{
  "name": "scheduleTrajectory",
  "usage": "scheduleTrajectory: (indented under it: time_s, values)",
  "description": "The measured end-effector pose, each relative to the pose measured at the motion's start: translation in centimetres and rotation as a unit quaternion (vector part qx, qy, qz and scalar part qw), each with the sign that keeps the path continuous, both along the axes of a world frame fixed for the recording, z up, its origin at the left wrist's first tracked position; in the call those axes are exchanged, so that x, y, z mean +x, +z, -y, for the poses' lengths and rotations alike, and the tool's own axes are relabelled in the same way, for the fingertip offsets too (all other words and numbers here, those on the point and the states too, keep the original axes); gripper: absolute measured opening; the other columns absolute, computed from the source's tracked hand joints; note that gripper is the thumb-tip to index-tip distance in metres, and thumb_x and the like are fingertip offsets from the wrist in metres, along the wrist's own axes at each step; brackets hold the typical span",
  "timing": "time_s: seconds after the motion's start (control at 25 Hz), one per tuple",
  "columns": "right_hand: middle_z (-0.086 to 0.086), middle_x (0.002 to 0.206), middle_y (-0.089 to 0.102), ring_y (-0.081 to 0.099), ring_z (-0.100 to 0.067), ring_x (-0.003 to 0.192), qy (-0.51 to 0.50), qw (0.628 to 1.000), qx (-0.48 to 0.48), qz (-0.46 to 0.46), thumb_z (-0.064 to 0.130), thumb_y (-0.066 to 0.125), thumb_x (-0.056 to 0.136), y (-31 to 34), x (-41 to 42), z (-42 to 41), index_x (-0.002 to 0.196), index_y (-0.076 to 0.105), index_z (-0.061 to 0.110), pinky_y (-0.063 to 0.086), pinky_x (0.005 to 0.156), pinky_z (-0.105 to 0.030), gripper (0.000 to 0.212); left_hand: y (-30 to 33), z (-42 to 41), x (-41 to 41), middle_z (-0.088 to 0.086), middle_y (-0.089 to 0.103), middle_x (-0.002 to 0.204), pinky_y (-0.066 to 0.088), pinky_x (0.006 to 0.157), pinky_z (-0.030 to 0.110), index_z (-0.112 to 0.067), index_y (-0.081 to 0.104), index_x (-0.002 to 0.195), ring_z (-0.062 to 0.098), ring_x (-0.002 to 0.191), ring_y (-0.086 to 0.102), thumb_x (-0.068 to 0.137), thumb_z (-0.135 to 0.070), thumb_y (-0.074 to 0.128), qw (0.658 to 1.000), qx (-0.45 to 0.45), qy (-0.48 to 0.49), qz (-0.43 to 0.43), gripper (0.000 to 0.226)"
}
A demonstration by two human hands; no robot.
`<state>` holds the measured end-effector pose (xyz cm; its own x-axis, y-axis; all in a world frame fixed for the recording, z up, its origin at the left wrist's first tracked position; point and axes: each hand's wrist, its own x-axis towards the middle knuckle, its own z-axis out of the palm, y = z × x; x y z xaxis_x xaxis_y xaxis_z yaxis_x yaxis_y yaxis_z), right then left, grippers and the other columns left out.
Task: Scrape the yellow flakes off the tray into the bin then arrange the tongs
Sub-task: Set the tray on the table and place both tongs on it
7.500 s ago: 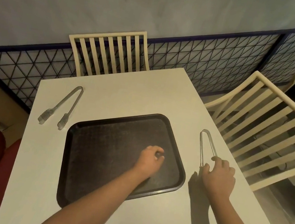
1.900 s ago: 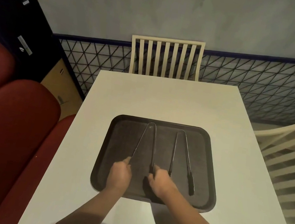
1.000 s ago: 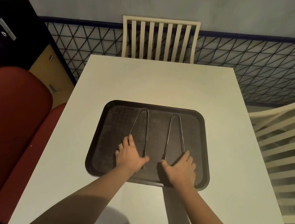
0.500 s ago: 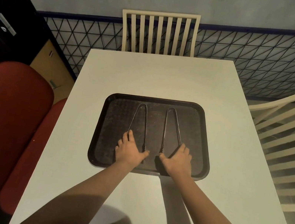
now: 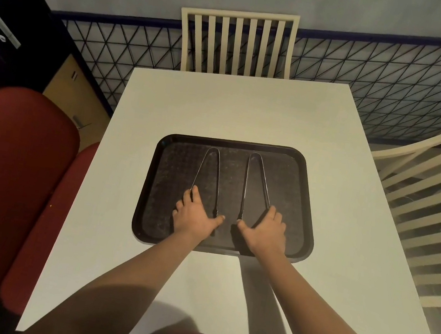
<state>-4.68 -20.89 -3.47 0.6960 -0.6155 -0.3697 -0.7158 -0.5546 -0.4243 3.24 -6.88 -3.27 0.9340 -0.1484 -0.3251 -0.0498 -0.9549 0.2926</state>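
A black tray (image 5: pixel 302 209) lies in the middle of the white table (image 5: pixel 238 105). Two metal tongs lie side by side on it, hinges pointing away from me: the left tongs (image 5: pixel 208 170) and the right tongs (image 5: pixel 255 178). My left hand (image 5: pixel 194 218) rests flat over the near tips of the left tongs, fingers straight. My right hand (image 5: pixel 265 229) rests the same way over the near tips of the right tongs. The tips under both palms are partly hidden. No yellow flakes or bin are visible.
A cream slatted chair (image 5: pixel 237 41) stands at the table's far edge, another (image 5: pixel 435 202) at the right. Red cushioned seats (image 5: pixel 5 174) run along the left. A black wire grid panel (image 5: pixel 387 87) backs the table.
Since half a second ago my hands have stayed flat on the tongs' near ends. Earlier both tongs lay on the table beside the tray; now they lie parallel on it.
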Motion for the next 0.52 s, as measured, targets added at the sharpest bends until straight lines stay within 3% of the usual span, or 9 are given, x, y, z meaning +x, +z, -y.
scheduleTrajectory:
  time_s: [0.16,0.52]
  values:
    - [-0.011,0.145,0.028,0.03,-0.035,0.128,-0.002,1.0,-0.011,0.003,0.063,0.06,0.071,-0.4,-0.6,-0.5,0.146,0.008,0.012,0.035,0.099,-0.044,0.104,-0.1,-0.6,-0.3,0.011,0.022,0.152,0.028,0.107,0.05,-0.018,0.009,0.146,0.036,0.135,0.028,0.072,-0.071,0.052,0.999,-0.012,0.039,0.009,0.101]
    - [-0.01,0.145,0.028,0.031,-0.035,0.127,-0.011,1.0,-0.004,0.015,0.06,0.061,0.072,-0.5,-0.5,-0.4,0.145,0.011,0.011,0.034,0.099,-0.045,0.102,-0.1,-0.9,-0.7,0.01,0.023,0.152,0.031,0.107,0.049,-0.017,0.009,0.147,0.034,0.135,0.029,0.074,-0.064,0.057,0.999,-0.031,0.028,-0.01,0.099]
